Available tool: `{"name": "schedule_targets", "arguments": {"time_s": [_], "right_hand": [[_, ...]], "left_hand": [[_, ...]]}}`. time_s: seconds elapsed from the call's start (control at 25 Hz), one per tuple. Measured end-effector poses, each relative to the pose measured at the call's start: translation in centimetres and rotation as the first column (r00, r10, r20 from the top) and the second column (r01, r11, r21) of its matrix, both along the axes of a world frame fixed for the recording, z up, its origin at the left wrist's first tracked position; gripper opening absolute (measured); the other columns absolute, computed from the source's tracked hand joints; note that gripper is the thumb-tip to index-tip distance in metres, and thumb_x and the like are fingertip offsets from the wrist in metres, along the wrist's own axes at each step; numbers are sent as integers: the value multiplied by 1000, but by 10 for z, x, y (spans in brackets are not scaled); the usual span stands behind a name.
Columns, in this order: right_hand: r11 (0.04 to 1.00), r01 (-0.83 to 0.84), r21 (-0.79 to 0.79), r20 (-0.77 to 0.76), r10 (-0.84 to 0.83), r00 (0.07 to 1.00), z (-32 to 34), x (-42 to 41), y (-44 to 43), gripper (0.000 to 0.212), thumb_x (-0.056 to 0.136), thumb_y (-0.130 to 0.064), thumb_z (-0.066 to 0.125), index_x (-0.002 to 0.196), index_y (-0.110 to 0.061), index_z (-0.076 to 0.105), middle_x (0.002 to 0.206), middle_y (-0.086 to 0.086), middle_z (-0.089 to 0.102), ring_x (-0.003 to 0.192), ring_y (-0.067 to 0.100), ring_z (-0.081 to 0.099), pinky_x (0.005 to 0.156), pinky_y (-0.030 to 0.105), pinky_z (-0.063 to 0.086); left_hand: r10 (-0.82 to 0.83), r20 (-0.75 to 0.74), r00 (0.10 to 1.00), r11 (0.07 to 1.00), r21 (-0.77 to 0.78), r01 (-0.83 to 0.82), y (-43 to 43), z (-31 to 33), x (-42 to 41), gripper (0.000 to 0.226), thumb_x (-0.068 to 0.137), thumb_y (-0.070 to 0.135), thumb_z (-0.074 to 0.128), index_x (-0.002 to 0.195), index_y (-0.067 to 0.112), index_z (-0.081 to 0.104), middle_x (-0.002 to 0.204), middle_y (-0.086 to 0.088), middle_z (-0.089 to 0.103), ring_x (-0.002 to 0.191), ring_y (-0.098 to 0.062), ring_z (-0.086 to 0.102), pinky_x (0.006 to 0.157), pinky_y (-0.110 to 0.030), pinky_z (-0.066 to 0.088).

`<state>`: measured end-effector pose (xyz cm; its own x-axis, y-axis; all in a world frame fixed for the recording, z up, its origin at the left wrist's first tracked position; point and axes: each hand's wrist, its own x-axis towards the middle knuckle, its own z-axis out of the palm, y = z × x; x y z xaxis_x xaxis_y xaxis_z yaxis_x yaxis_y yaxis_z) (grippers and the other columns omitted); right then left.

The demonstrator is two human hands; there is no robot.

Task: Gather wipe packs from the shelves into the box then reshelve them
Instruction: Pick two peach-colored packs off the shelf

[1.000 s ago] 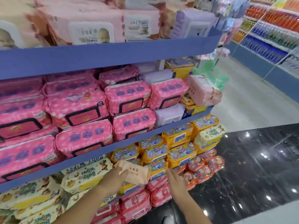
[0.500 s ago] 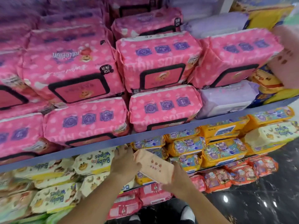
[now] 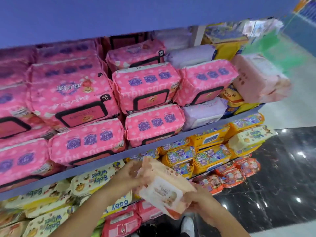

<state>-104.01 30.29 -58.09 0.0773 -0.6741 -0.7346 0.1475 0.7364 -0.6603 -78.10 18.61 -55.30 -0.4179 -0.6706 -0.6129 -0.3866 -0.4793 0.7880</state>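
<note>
Head view. Peach wipe pack [image 3: 162, 190] is held between both hands. Left hand [image 3: 131, 173] is motion-blurred; its fingers seem curled round the pack's upper end. Right hand [image 3: 201, 200] grips the lower end, fingers mostly hidden beneath. Above the fingers: blue shelf edge [image 3: 147, 149], pink packs [image 3: 145, 86]. To their right: glossy black floor [image 3: 282, 168].

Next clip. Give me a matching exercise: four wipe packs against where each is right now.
Things: 1 peach pack; 2 pink packs; 3 cream Baby Wipes packs; 4 lilac pack.
Places: a below the blue shelf board, by the left hand; b on that board, bottom layer, towards its right end; c held between left hand and right hand; d stacked on that board, left and centre.
Pairs: 1-c; 2-d; 3-a; 4-b.
</note>
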Motion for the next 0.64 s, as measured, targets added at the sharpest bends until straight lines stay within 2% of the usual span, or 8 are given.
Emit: {"name": "schedule_targets", "arguments": {"time_s": [0.08, 0.2, 0.28, 0.4, 0.44, 0.52, 0.6, 0.64], "right_hand": [[996, 24, -86, -3, -24, 1000, 46, -22, 4, 71, 55, -18, 77, 123, -2, 62, 107, 21, 72, 89, 34, 71, 67, 39, 58], [970, 60, -236, -47, -73, 996, 113, -56, -2, 76, 51, -26, 77, 124, -7, 64, 100, 17, 70, 80, 27, 68, 59, 32, 53], [933, 46, -356, -76, -78, 994, 149, -78, -14, 65, 56, -30, 75, 120, -19, 69, 105, 15, 70, 87, 27, 66, 66, 35, 53], [884, 29, -467, -111, -92, 990, 192, -103, -38, 57, 67, -39, 74, 123, -27, 68, 120, 23, 66, 97, 33, 64, 81, 44, 50], [864, -5, -504, -121, -65, 991, 207, -108, -47, 50, 73, -42, 71, 122, -30, 69, 120, 22, 67, 98, 32, 65, 83, 45, 50], [816, -65, -575, -209, -70, 975, 238, -124, -64, 30, 83, -46, 67, 111, -37, 73, 107, 9, 74, 93, 22, 68, 81, 38, 53], [742, -49, -669, -394, -298, 870, 259, -157, -88, 15, 90, -43, 67, 100, -31, 72, 95, 4, 73, 84, 17, 68, 74, 30, 54], [682, -52, -730, -500, -479, 721, 264, -178, -104, 18, 89, -42, 68, 98, -26, 69, 93, 3, 70, 82, 19, 66, 73, 31, 52]], "left_hand": [[-21, -111, 994, 994, 104, 33, 6, 41, -22, 69, 71, 36, 91, 130, 23, 56, 117, 1, 74, 100, -18, 73, 70, -27, 57], [-106, -217, 971, 989, 79, 125, 3, 106, -55, 97, 43, 56, 98, 123, 11, 65, 113, -8, 77, 98, -22, 75, 73, -29, 59], [-126, -232, 964, 992, -15, 126, -2, 148, -72, 108, 31, 64, 96, 121, 12, 66, 110, -5, 78, 95, -19, 76, 72, -26, 59], [-116, -253, 960, 989, -123, 88, -12, 197, -93, 113, 26, 62, 97, 121, 10, 64, 111, -5, 78, 96, -20, 75, 74, -28, 61], [-91, -276, 957, 988, -147, 52, -17, 208, -100, 114, 26, 60, 98, 122, 8, 64, 112, -7, 77, 98, -22, 75, 76, -31, 62], [16, -336, 942, 985, -156, -72, -21, 225, -117, 115, 28, 55, 100, 124, 3, 63, 115, -12, 76, 101, -27, 75, 79, -37, 64], [153, -402, 903, 960, -155, -231, -24, 232, -132, 109, 35, 50, 100, 126, 3, 63, 115, -13, 76, 101, -30, 74, 80, -42, 64], [223, -430, 875, 937, -153, -314, -24, 233, -136, 104, 36, 50, 98, 123, 5, 65, 114, -12, 77, 100, -30, 75, 77, -42, 64]]}}
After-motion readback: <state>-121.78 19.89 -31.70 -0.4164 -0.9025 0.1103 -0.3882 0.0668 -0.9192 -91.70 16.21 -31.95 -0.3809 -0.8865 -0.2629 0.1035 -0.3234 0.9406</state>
